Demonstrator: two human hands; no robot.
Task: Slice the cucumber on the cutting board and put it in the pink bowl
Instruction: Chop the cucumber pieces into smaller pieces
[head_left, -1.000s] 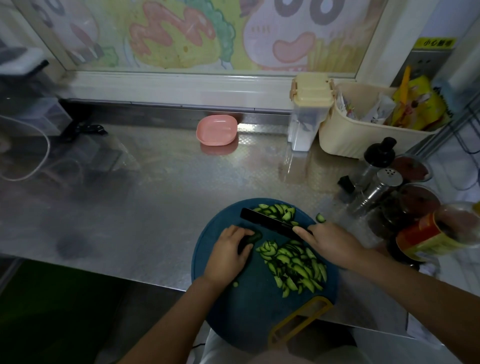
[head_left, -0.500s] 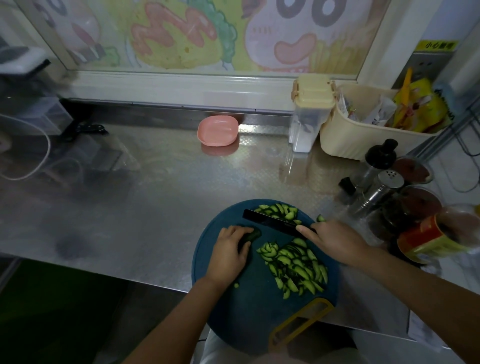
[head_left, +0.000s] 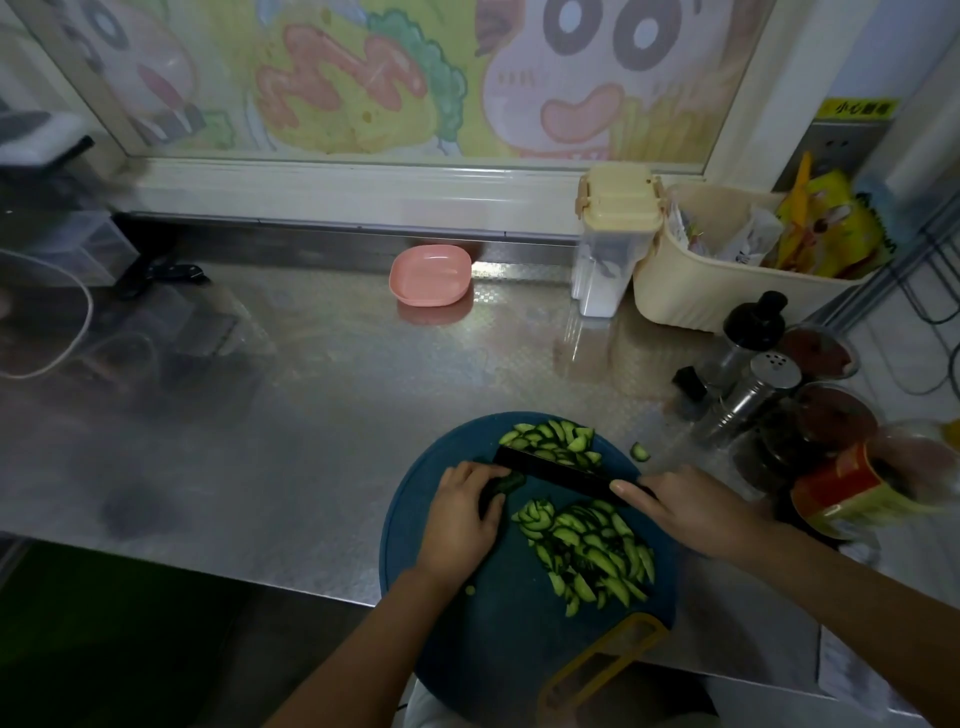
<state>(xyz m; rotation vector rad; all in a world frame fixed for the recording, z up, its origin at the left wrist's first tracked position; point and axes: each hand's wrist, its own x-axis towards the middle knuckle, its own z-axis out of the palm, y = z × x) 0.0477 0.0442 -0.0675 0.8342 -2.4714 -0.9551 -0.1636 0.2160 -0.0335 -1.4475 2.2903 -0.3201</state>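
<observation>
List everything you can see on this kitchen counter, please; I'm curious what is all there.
cutting board: one, dark blue with a yellow handle, at the counter's front edge.
cucumber slices: two heaps, green, on the board either side of the knife.
stray slice: one, green, on the counter just off the board.
cucumber stub: one, dark green, on the board.
knife: one, black blade, across the board.
pink bowl: one, empty, at the back of the counter.
lidded container: one, cream lid, back right.
basket: one, cream, holding packets, right of the container.
jars and shakers: several, right edge; exact count unclear.
counter: one, steel.
left hand: holds the cucumber stub.
right hand: grips the knife.
</observation>
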